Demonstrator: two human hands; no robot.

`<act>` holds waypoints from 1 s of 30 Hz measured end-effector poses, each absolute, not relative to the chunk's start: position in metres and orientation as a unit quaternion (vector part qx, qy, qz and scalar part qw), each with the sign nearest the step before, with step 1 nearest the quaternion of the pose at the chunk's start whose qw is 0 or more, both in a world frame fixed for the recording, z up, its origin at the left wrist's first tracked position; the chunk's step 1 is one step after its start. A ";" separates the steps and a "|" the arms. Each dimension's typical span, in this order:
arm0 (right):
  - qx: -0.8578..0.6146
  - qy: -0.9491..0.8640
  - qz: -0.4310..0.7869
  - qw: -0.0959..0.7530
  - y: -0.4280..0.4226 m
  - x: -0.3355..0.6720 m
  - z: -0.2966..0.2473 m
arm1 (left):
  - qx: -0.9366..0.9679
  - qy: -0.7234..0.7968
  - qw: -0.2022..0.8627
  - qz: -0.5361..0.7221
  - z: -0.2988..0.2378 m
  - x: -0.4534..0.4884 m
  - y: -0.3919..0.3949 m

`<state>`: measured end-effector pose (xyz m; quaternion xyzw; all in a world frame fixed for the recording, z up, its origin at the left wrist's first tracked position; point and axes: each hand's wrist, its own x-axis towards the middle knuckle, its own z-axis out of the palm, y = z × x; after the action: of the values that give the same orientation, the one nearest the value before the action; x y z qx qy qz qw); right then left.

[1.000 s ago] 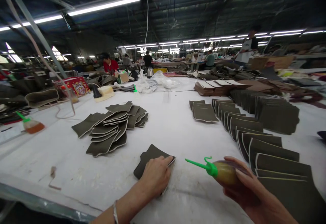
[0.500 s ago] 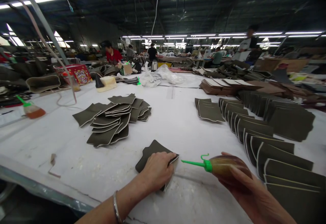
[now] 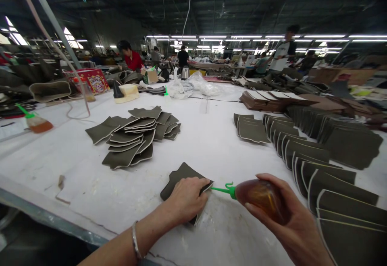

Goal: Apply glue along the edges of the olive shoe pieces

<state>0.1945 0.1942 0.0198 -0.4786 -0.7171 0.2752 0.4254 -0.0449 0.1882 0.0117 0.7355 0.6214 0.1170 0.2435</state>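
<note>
Pressing down with left hand (image 3: 187, 199), palm flat and fingers loosely spread, grasping nothing, on dark cut piece (image 3: 180, 174) lying on white table (image 3: 211, 145). Gripping amber glue bottle (image 3: 260, 195) in right hand (image 3: 292, 223), fingers wrapped round it, green nozzle (image 3: 222, 189) touching that piece's right edge. Noting fanned pile (image 3: 133, 135) lying left of and beyond the piece, and overlapping row (image 3: 317, 167) lying well to its right.

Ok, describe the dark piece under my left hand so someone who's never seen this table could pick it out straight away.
On the big white table, look near the front edge, between the loose pile at left and the overlapping row at right. The dark piece lies alone there under the left hand, the only one that the green nozzle of the bottle points at.
</note>
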 end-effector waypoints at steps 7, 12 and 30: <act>-0.408 -0.793 0.180 0.415 0.200 0.186 0.020 | 0.742 0.612 0.239 0.133 0.010 -0.046 0.189; -0.448 -0.771 0.200 0.407 0.200 0.190 0.015 | 0.743 0.616 0.229 0.127 0.009 -0.045 0.189; -0.497 -0.714 0.225 0.440 0.203 0.194 0.003 | 0.746 0.625 0.216 0.081 0.015 -0.041 0.185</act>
<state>0.1939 0.2026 0.0031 -0.4966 -0.7139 0.2246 0.4396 -0.0409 0.1848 0.0146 0.7460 0.6247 0.0812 0.2158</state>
